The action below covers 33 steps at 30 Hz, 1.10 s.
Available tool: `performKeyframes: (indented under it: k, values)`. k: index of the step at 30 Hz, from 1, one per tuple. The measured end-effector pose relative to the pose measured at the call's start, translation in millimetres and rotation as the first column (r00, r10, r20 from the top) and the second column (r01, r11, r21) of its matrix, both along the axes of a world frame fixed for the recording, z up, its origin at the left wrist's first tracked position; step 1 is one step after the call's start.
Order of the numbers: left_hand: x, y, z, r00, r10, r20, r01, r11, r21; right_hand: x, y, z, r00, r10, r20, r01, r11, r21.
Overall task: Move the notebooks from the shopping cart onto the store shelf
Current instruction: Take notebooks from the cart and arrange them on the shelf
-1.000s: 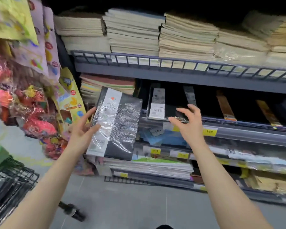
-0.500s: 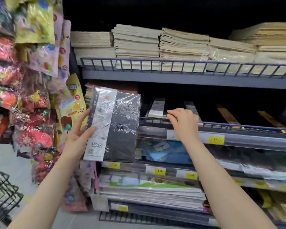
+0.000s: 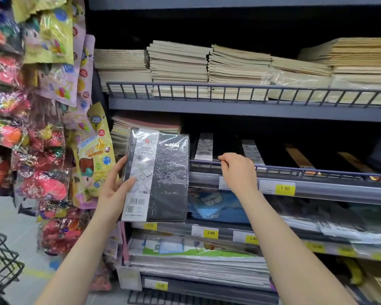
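Note:
A black and grey notebook (image 3: pixel 157 176) wrapped in clear plastic stands upright in front of the shelf, held by my left hand (image 3: pixel 113 189) along its left edge. My right hand (image 3: pixel 238 170) is at the wire rail (image 3: pixel 295 171) of the middle shelf, its fingers curled over the rail's top wire. Just behind that rail lie flat dark notebooks (image 3: pixel 204 146) with white labels. A corner of the black wire shopping cart (image 3: pixel 0 260) shows at the lower left.
The upper shelf (image 3: pixel 229 106) carries several stacks of cream exercise books (image 3: pixel 178 64). Colourful toy packets (image 3: pixel 37 128) hang at the left. Lower shelves hold flat packs (image 3: pixel 196 260) behind yellow price tags (image 3: pixel 285 188).
The view has moved closer to the shelf. My right hand went from open in the air to curling over the middle shelf's rail. The notebook rose slightly in my left hand.

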<state>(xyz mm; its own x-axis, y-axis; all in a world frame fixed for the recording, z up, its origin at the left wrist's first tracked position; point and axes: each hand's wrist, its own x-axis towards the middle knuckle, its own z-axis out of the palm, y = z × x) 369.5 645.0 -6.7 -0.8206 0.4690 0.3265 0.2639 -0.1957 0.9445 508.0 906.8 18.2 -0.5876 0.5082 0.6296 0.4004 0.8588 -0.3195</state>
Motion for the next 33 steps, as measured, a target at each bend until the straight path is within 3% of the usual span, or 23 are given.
performKeyframes:
  k: [5, 8, 9, 11, 12, 14, 19, 23, 27, 29, 33]
  values:
    - [11, 15, 6, 0.996, -0.07, 0.054, 0.066, 0.996, 0.065, 10, -3, 4, 0.998, 0.031, 0.053, -0.026, 0.994, -0.104]
    - [25, 30, 8, 0.989, -0.124, 0.081, 0.115, 0.987, 0.109, 48, -32, 0, 0.98, 0.129, -0.154, -0.166, 0.951, -0.261]
    - [32, 37, 9, 0.987, -0.142, 0.081, 0.132, 0.985, 0.113, 64, -46, -3, 0.959, 0.189, -0.209, -0.26, 0.882, -0.393]
    - [47, 53, 9, 0.982, -0.163, 0.098, 0.152, 0.982, 0.111, 87, -73, -10, 0.901, 0.315, -0.297, -0.431, 0.585, -0.687]
    - [55, 61, 10, 0.98, -0.169, 0.102, 0.158, 0.981, 0.109, 93, -80, -15, 0.876, 0.338, -0.345, -0.472, 0.446, -0.76]
    - [66, 76, 9, 0.981, -0.168, 0.101, 0.16, 0.984, 0.083, 98, -80, -24, 0.855, 0.281, -0.436, -0.516, 0.376, -0.77]
    - [82, 90, 18, 0.971, -0.223, 0.083, 0.228, 0.972, -0.056, 105, -66, -22, 0.771, 0.054, -0.634, -0.603, 0.381, -0.701]
    - [79, 71, 23, 0.937, -0.338, -0.086, 0.325, 0.935, -0.139, 98, -46, -11, 0.779, -0.018, -0.627, -0.585, 0.337, -0.737]
    - [58, 90, 38, 0.942, -0.274, -0.195, 0.24, 0.954, -0.182, 72, -23, 11, 0.82, 0.003, -0.573, -0.53, 0.385, -0.756]
    - [44, 107, 50, 0.95, -0.246, -0.194, 0.214, 0.962, -0.17, 58, -15, 27, 0.85, 0.018, -0.527, -0.469, 0.482, -0.74]
    - [20, 136, 48, 0.956, -0.222, -0.191, 0.178, 0.959, -0.22, 34, 6, 40, 0.975, -0.008, -0.222, -0.121, 0.818, -0.562]
